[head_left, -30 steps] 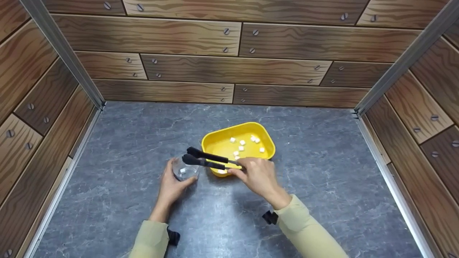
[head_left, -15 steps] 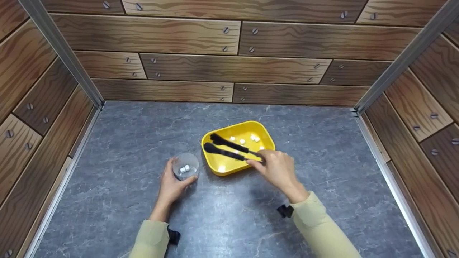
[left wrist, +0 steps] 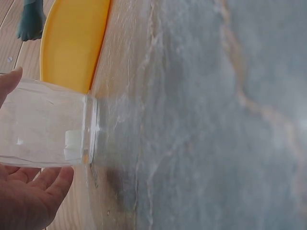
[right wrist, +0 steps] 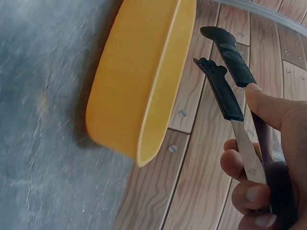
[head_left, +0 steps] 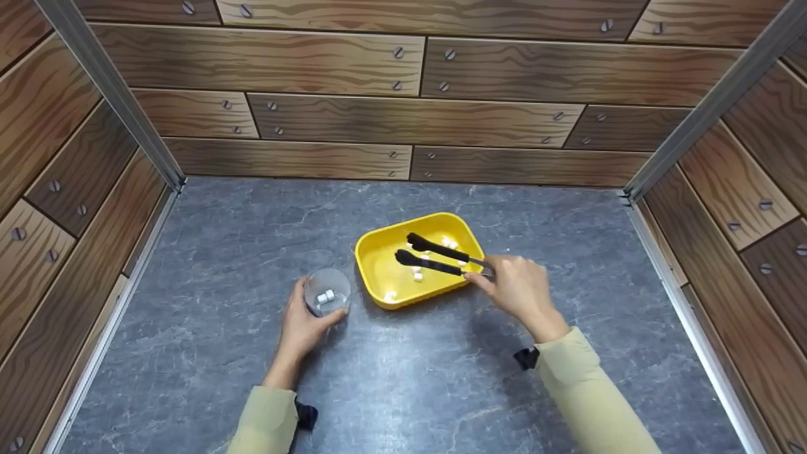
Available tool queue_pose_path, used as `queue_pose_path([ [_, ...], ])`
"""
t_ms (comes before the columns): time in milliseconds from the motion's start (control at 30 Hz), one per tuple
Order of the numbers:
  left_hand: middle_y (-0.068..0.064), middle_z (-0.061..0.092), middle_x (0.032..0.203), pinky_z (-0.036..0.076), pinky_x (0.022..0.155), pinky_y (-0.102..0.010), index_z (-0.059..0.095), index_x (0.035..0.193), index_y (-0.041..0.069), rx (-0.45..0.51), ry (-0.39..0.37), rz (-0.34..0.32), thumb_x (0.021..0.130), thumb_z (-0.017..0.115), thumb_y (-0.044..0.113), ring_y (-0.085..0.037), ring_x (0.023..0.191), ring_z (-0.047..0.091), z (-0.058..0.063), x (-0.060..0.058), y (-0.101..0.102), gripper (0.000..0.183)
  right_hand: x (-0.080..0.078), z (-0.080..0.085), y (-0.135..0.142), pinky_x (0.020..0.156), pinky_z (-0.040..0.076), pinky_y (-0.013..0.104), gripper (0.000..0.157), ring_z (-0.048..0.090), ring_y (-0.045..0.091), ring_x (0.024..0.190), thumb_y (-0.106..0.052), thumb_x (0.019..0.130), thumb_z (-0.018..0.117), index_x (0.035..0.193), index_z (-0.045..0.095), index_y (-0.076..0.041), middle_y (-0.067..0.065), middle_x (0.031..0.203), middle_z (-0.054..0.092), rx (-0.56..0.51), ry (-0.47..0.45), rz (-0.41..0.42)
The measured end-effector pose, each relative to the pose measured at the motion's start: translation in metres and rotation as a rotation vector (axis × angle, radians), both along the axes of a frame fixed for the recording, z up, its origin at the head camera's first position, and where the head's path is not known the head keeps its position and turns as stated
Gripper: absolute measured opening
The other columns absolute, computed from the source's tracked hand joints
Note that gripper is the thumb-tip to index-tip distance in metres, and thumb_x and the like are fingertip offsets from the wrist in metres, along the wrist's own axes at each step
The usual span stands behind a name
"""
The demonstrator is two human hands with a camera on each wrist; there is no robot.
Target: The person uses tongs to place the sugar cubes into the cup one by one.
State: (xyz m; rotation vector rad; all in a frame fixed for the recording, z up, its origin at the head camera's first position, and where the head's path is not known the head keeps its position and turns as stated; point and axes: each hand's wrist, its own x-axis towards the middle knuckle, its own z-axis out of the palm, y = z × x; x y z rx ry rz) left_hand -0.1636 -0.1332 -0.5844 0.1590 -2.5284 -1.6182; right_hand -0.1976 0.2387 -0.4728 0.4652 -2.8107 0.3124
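Note:
My right hand (head_left: 518, 290) grips black-tipped metal tongs (head_left: 436, 256) by the handle end. The two tips stand apart over the yellow tray (head_left: 378, 277), above small white cubes (head_left: 416, 274) lying in it, with nothing between them. In the right wrist view the tongs (right wrist: 225, 79) hover just above the tray's rim (right wrist: 158, 91). My left hand (head_left: 301, 325) holds a clear glass (head_left: 327, 291) that stands on the counter left of the tray. White cubes (head_left: 325, 296) lie at its bottom. The left wrist view shows the glass (left wrist: 45, 124) between thumb and palm.
The grey stone-patterned counter (head_left: 403, 391) is closed in by wood-panel walls at the back (head_left: 403, 107), left and right. The tray and the glass sit near the middle, a short gap between them.
My right hand has carried the tongs to the right, from over the glass to over the tray. A second white cube lies in the glass. The left hand has stayed put.

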Motion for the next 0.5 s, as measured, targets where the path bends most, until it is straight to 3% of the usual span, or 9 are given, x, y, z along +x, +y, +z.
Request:
queue_pose_path([
  [200, -0.026, 0.041, 0.146, 0.033, 0.11, -0.051, 0.035, 0.147, -0.001, -0.005, -0.004, -0.001, 0.069, 0.091, 0.034, -0.04, 0.133, 0.04, 0.0, -0.001, 0.0, 0.102, -0.006, 0.001, 0.009, 0.039, 0.035, 0.029, 0.047, 0.047, 0.014, 0.048, -0.051, 0.084, 0.073, 0.102, 0.076, -0.007, 0.006, 0.076, 0.07, 0.036, -0.044, -0.012],
  [500, -0.026, 0.041, 0.146, 0.033, 0.11, -0.051, 0.034, 0.147, -0.001, -0.009, -0.01, 0.001, 0.069, 0.09, 0.033, -0.041, 0.133, 0.04, 0.0, 0.0, 0.0, 0.102, -0.012, 0.004, 0.015, 0.04, 0.042, 0.033, 0.046, 0.05, 0.014, 0.047, -0.055, 0.084, 0.072, 0.094, 0.079, -0.011, 0.004, 0.072, 0.069, 0.152, -0.121, -0.013],
])
